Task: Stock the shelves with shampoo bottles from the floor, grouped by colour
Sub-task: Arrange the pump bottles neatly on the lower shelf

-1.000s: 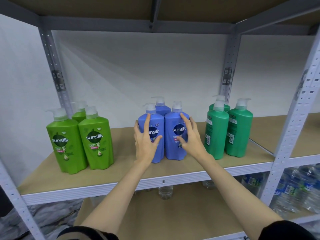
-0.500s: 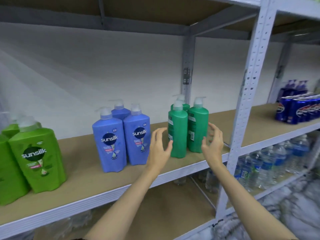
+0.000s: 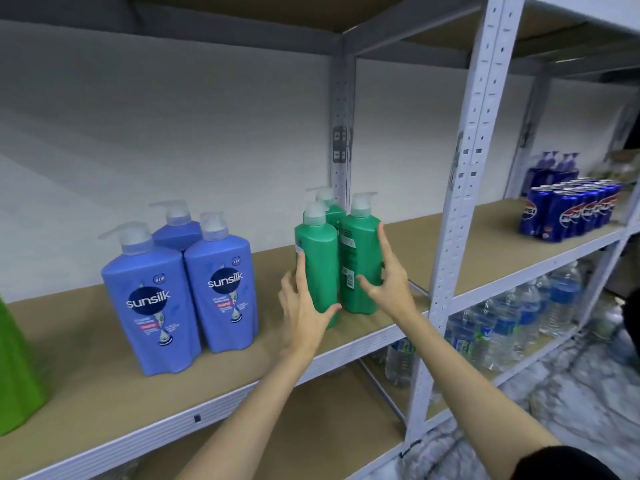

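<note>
— Grip first: wide or narrow?

— Wide on both sides. Left hand (image 3: 304,306) spread flat against the left flank of the front-left teal bottle (image 3: 318,268), fingers straight and pointing up, thumb reaching across low on its front. Right hand (image 3: 388,285) likewise spread, fingers laid up the right side of the front-right teal bottle (image 3: 360,261), thumb held out in front, apparently just off the label. Curled round nothing; only pressing from either side.

— Bottles upright?

— Upright, touching each other, standing on the shelf (image 3: 104,393) a little right of the frame's centre. Third teal bottle (image 3: 334,211) just behind the pair, mostly hidden. Labels turned sideways, barcode facing forward.

— And to the left of them?

— Blue bottles, well apart from the teal group: two in front (image 3: 150,306) side by side and touching, "sunsilk" labels facing out, one more behind. Further still, at the lower left edge of the frame, part of a light green bottle (image 3: 14,368).

— Right of the hands?

— White perforated post (image 3: 453,237) running top to bottom. Beyond it, upper right of the frame, blue cola cans (image 3: 568,213) packed together on the next bay, with dark blue bottles (image 3: 554,168) behind them. Below those, on the lower shelf, water bottles (image 3: 502,323) in rows. Marbled floor (image 3: 571,393) at the lower right.
</note>
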`<state>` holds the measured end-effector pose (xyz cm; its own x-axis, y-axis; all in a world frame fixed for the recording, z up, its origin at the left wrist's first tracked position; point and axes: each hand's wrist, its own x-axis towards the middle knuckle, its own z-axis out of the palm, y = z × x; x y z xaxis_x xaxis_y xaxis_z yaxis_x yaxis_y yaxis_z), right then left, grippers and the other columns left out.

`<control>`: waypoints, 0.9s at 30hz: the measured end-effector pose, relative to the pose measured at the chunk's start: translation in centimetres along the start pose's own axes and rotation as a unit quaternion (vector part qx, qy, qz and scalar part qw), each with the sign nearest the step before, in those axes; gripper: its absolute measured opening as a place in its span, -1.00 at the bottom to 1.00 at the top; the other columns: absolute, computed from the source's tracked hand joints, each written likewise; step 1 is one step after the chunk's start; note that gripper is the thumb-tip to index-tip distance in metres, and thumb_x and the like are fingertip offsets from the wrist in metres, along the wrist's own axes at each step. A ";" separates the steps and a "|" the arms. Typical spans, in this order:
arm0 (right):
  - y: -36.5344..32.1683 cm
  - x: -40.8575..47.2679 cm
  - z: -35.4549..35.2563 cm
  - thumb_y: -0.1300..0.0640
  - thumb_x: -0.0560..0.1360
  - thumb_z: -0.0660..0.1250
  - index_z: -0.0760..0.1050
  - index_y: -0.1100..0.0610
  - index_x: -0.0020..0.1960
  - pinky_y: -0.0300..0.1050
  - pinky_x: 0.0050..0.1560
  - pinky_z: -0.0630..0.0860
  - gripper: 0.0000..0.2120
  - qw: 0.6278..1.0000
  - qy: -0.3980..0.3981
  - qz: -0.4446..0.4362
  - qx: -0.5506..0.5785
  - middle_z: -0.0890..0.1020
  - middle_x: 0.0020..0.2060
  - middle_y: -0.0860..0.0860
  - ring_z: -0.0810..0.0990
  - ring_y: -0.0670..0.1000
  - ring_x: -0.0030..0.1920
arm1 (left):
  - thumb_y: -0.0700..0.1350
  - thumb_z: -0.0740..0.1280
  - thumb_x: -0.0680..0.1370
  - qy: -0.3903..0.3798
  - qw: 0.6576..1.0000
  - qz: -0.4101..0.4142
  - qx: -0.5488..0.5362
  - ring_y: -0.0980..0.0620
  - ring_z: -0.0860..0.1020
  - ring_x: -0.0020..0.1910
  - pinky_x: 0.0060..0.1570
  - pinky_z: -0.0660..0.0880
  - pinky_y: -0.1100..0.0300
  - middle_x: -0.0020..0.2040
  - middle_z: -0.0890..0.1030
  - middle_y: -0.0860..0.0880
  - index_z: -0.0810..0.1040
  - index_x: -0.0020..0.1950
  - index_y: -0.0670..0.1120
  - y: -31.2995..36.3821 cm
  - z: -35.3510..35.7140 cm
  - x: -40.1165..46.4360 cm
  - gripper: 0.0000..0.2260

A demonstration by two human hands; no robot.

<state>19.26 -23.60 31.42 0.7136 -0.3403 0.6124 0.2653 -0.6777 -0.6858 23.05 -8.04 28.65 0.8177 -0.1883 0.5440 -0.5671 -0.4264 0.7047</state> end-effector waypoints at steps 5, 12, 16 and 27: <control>-1.1 -0.6 1.9 0.25 0.41 0.40 -0.04 -0.24 0.45 -0.12 -0.03 0.47 -0.14 0.992 0.083 0.014 -0.097 0.41 0.25 0.12 0.48 0.06 0.13 | -0.22 0.57 0.25 -0.051 0.994 0.031 -0.094 0.05 0.34 0.30 0.33 0.29 0.15 0.25 0.28 0.01 -0.05 0.45 0.18 -1.7 -0.9 1.1 0.02; -0.9 -1.2 2.4 0.11 0.40 0.43 0.02 -0.11 0.49 0.02 -0.11 0.53 -0.18 0.975 0.125 0.022 -0.181 0.38 0.23 0.16 0.49 0.15 0.11 | -0.27 0.47 0.31 -0.097 0.980 0.020 -0.170 0.03 0.29 0.41 0.37 0.31 -0.09 0.43 0.22 0.10 -0.05 0.36 0.39 -3.5 -1.7 2.0 -0.04; -0.9 -0.3 0.1 0.04 0.37 0.46 -0.03 -0.13 0.49 -0.10 0.10 0.40 -0.13 0.993 0.113 0.025 -0.018 0.31 0.29 0.12 0.43 0.00 0.14 | -0.18 0.50 0.33 -0.050 0.992 0.057 -0.099 0.09 0.20 0.39 0.42 0.19 0.05 0.42 0.19 -0.01 -0.17 0.42 0.23 -1.8 -1.6 1.7 -0.02; -0.9 3.3 -2.2 0.34 0.40 0.38 0.34 -0.09 0.34 0.05 0.26 0.46 -0.38 0.980 -0.021 0.092 0.174 0.48 0.27 0.05 0.50 0.06 0.22 | -0.09 0.47 0.39 0.006 0.995 0.091 0.050 -0.14 0.31 0.29 0.31 0.28 0.04 0.39 0.21 -0.16 0.09 0.46 0.20 0.5 -2.2 3.8 -0.21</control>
<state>19.98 -25.52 34.94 0.7949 -0.4034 0.4532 0.3287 -0.3415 -0.8805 25.69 -7.00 32.10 0.7009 -0.2598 0.6642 -0.6923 -0.4718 0.5460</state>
